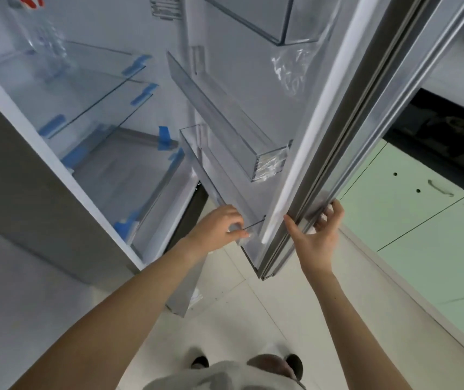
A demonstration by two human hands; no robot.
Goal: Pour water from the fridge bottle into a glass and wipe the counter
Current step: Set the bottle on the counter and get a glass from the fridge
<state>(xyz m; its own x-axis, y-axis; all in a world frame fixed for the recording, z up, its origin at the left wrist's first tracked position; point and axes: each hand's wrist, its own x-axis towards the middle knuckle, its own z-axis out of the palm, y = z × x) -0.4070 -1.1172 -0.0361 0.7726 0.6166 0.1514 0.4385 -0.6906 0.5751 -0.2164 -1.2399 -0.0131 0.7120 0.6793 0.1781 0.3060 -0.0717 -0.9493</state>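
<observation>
The fridge stands open, its glass shelves bare and taped with blue strips. The fridge door swings out to the right. My right hand grips the door's lower outer edge, thumb on the inner side and fingers curled round the metal face. My left hand reaches into the near end of the lowest door bin, where its fingers and thumb pinch a small clear thing that looks like the top of the water bottle. The rest of the bottle is hard to make out. No glass or cloth is in view.
Pale green cabinet drawers with handles stand to the right of the door, under a black hob. Two more clear door bins sit above my left hand. White floor tiles lie below, with my feet at the bottom edge.
</observation>
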